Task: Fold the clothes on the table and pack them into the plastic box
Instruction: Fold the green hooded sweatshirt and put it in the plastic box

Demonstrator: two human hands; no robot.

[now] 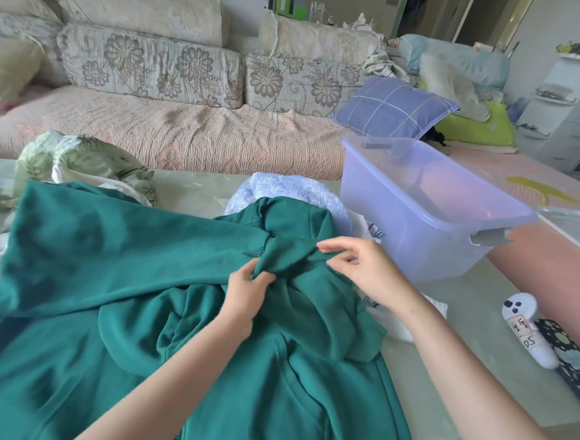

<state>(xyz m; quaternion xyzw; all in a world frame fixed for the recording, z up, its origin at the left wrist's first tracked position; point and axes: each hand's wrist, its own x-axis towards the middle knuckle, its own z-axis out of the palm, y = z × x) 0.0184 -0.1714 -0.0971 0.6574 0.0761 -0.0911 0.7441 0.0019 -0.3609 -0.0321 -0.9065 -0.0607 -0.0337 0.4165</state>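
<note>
left hand - fingers curled round a bunched fold of the green hoodie. right hand - thumb and forefinger pinch the same fold from the far side, the other fingers loosely spread. from my feed the hoodie lies spread across the near side of the table. the box stands lidless at the right, just beyond the right hand. a floral garment lies crumpled far left; a pale blue one sits behind the hoodie, beside the box.
</note>
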